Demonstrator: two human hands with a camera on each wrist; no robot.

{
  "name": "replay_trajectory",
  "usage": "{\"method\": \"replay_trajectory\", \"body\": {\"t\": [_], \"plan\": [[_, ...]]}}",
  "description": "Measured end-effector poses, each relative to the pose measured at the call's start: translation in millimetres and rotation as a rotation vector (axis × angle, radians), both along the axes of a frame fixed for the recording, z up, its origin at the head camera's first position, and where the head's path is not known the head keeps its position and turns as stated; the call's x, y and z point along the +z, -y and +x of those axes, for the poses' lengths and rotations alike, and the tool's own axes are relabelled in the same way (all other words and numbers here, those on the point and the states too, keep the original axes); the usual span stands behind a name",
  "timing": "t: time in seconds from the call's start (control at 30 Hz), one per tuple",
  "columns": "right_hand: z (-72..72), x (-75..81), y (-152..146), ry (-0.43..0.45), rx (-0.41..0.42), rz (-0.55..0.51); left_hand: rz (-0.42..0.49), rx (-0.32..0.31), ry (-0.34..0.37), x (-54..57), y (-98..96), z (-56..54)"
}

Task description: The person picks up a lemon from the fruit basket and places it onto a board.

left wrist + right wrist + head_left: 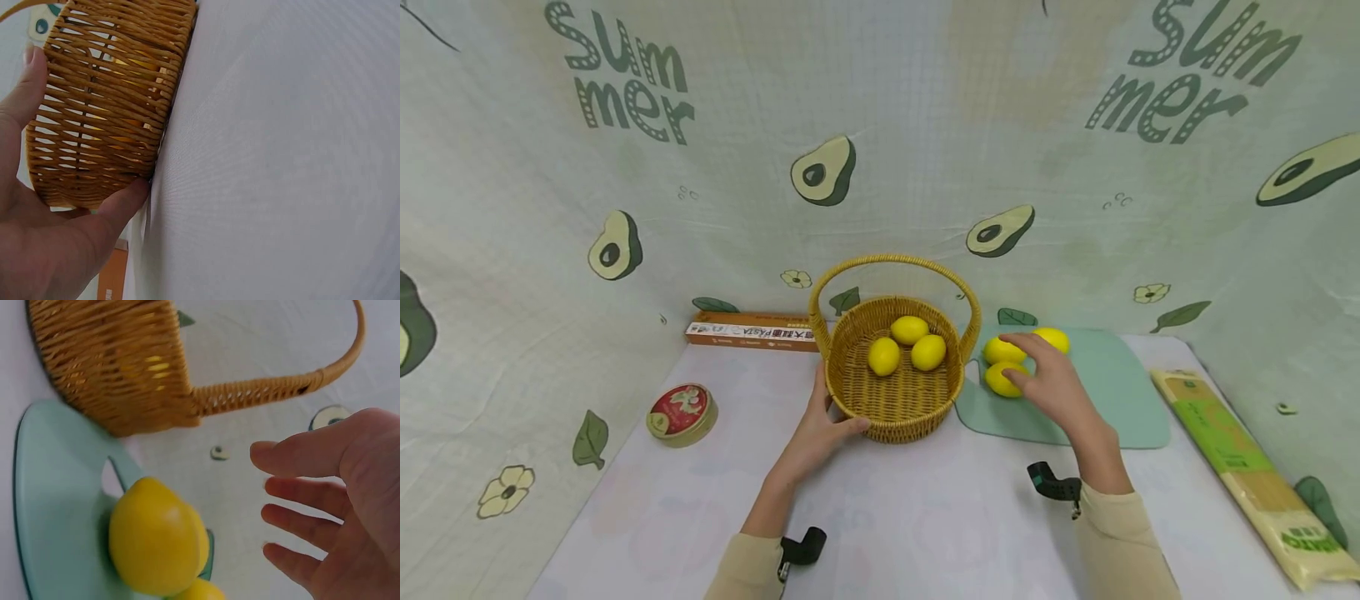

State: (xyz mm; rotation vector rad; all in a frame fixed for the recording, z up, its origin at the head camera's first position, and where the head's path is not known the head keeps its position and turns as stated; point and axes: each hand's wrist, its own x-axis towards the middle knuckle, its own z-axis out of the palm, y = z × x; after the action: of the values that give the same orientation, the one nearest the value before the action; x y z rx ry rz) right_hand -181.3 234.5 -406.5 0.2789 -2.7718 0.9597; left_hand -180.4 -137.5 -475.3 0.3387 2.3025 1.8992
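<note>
A wicker basket [898, 408] with a tall arched handle stands mid-table and holds three yellow lemons [883, 357]. My left hand [822, 429] grips its near left side, thumb and fingers spread round the woven wall [103, 106]. To the right, my right hand [1060, 387] hovers over more lemons [1004, 380] on a pale green cutting board [1105, 400]. In the right wrist view, the fingers of that hand [356, 506] are parted and hold nothing. A gap shows there between them and the nearest lemon [153, 537].
Behind the basket's left side lies a long pasta box [752, 332]. A round red-topped tin [682, 414] sits at the left. Along the right edge lies a long pack of noodles [1247, 467]. A cloth printed with avocados [823, 171] hangs at the back and sides.
</note>
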Motion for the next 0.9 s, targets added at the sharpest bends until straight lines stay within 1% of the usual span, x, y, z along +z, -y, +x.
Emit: {"method": "replay_trajectory", "body": {"t": [0.27,0.47,0.53,0.63,0.73,0.9], "plan": [[12.2,18.8,16,0.019,0.055,-0.059,-0.002,0.001,-0.006,0.6,0.1,0.8],[19.5,27.7,28,0.004,0.123,-0.090,-0.022,0.009,0.005,-0.4,0.6,1.7],[21.4,30.1,33,-0.009,0.144,-0.086,-0.022,0.015,0.010,-0.4,1.0,1.6],[23.4,31.6,40,-0.026,0.184,-0.100,-0.022,0.021,0.011,-0.5,0.7,0.9],[24.8,30.8,47,-0.029,0.222,-0.103,-0.017,0.014,0.007,-1.4,0.1,-0.3],[21.8,25.6,63,-0.015,0.281,-0.107,-0.013,0.008,-0.003,-2.3,0.6,-1.0]]}}
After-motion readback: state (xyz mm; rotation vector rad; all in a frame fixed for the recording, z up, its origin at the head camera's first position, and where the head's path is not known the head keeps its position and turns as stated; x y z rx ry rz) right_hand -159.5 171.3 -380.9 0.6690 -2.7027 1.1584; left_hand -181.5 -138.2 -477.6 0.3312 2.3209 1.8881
